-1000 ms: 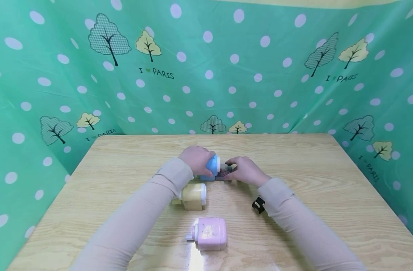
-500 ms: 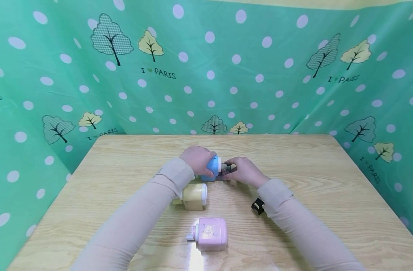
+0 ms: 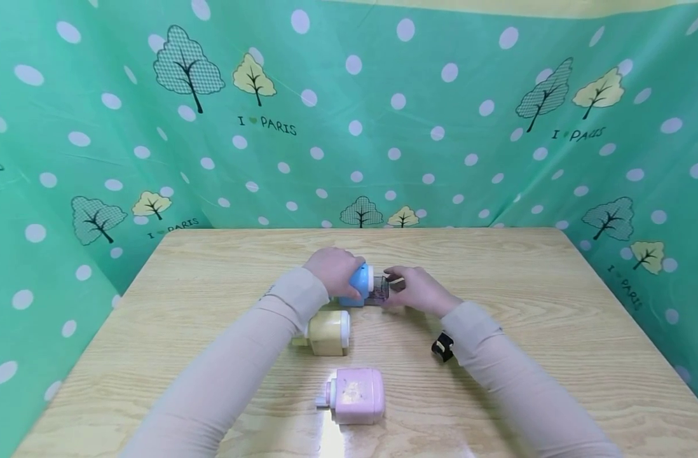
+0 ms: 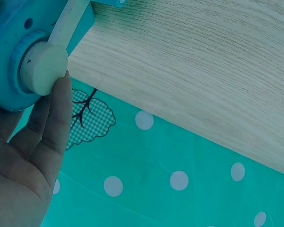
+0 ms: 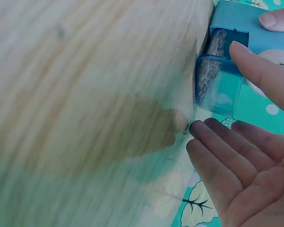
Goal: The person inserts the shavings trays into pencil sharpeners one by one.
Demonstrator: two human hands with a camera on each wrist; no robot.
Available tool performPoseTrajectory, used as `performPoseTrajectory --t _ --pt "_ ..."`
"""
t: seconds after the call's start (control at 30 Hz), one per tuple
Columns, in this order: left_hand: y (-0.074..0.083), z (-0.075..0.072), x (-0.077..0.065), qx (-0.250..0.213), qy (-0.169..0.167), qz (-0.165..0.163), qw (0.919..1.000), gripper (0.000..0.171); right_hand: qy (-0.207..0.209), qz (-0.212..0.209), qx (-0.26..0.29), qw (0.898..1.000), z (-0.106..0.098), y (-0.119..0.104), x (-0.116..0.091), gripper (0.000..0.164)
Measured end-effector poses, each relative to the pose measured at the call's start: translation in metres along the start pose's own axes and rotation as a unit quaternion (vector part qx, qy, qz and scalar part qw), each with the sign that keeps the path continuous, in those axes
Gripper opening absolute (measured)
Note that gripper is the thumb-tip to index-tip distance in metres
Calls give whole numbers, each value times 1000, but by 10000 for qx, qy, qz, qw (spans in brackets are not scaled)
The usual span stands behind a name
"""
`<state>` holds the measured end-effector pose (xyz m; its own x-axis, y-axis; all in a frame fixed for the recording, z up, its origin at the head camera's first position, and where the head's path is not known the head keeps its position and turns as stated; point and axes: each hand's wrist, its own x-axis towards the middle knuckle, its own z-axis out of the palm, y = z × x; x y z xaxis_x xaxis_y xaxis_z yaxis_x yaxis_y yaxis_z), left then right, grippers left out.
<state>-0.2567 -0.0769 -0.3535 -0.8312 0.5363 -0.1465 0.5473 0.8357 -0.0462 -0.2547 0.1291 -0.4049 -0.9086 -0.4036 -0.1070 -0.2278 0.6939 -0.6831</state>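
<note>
A blue hand-crank pencil sharpener point(image 3: 358, 283) lies on the table. My left hand point(image 3: 333, 272) grips its body, thumb on the near side, and in the left wrist view its fingers lie beside the pale crank point(image 4: 45, 66). Out of the sharpener's right end sticks a clear drawer point(image 3: 379, 290) with dark shavings inside. Around the drawer's outer end is my right hand point(image 3: 419, 290), fingers spread. In the right wrist view its thumb point(image 5: 258, 71) overlaps the drawer's upper edge, while the other fingers stand apart from the drawer.
Nearer on the table lie a yellow sharpener point(image 3: 328, 333), partly behind the left sleeve, and a pink sharpener point(image 3: 357, 395). A small black device point(image 3: 442, 346) shows at the right cuff. A green dotted curtain point(image 3: 349, 127) hangs behind the table point(image 3: 498, 254).
The clear drawer has slid a little leftward into the blue sharpener. My right hand has loosened and shifted slightly right. The left hand stays in place.
</note>
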Motion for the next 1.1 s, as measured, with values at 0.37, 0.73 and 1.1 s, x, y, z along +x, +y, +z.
performPoseTrajectory --t 0.37,0.73,1.1 --pt "-1 0 0 -30 -43 -23 10000 69 -42 -46 10 10000 -1 2 0 79" --pt "-1 0 1 -13 -55 -40 10000 69 -79 3 91 9999 1 4 3 80" --pt "-1 1 1 -19 -44 -48 10000 74 -69 -48 117 9999 3 5 4 73"
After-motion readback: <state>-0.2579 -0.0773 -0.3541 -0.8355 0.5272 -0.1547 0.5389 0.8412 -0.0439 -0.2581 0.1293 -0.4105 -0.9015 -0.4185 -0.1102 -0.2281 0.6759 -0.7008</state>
